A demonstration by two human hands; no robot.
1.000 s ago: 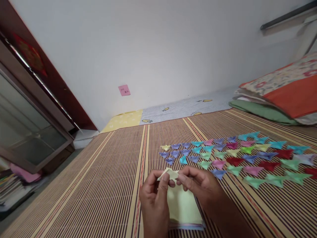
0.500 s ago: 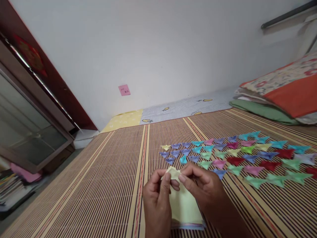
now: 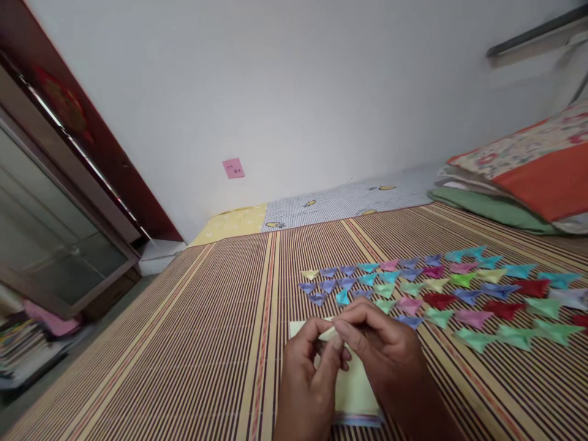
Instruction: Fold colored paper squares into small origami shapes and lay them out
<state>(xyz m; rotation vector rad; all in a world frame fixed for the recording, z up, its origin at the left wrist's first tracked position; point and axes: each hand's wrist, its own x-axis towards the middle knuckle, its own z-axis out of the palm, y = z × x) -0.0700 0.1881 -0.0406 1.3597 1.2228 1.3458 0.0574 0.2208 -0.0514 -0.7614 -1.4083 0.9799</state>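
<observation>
A small folded piece of pale yellow paper [image 3: 327,334] is pinched between the fingertips of my left hand [image 3: 310,370] and my right hand [image 3: 386,343]. Fingers cover most of it, so its exact shape is hidden. Below both hands lies a stack of square paper sheets [image 3: 356,389], pale yellow on top with blue and pink edges underneath. Beyond my right hand, rows of small folded paper figures [image 3: 463,297] in blue, green, red, pink and yellow spread over the striped mat.
The striped bamboo mat [image 3: 206,343] covers the bed. Folded bedding [image 3: 528,177] is piled at the right. A pink note [image 3: 233,168] sticks to the white wall [image 3: 321,92]. At the left stand a glass-fronted cabinet [image 3: 59,233] and a pile of books [image 3: 21,349].
Both hands have come closer together, the left moving rightward. The yellow paper, spread between the fingertips before, now shows as a narrower, mostly covered piece. The view has shifted slightly.
</observation>
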